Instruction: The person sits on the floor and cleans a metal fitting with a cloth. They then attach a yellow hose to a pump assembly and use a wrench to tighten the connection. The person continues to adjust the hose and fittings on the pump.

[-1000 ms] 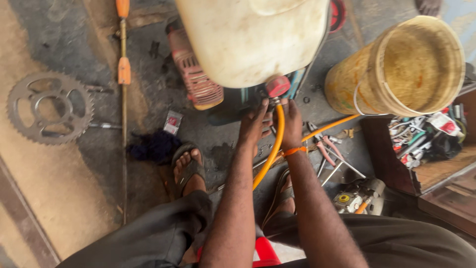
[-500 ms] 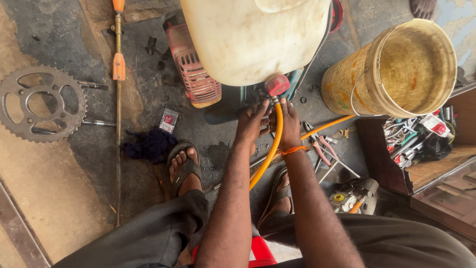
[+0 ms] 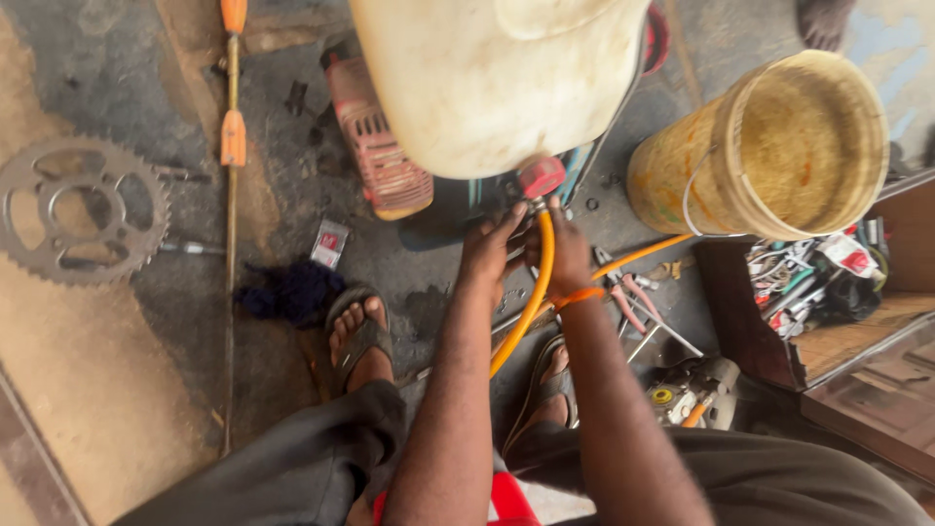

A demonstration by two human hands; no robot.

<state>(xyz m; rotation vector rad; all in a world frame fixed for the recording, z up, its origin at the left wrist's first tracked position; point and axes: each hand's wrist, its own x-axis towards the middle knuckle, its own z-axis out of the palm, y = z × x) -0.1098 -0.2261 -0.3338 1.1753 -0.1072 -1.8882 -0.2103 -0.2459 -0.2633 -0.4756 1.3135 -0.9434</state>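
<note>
Orange hose [image 3: 531,302]: thin, flexible, top end at red fitting [image 3: 541,177] under big cream tank [image 3: 497,83], curving down between both forearms. Red fitting: round cap at tank's lower edge, fingers touching below it.

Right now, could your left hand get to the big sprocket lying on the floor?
Probably yes. The left hand is at the orange hose fitting, and the sprocket lies uncovered on open floor to the left; only the long pole lies between, flat on the ground.
</note>
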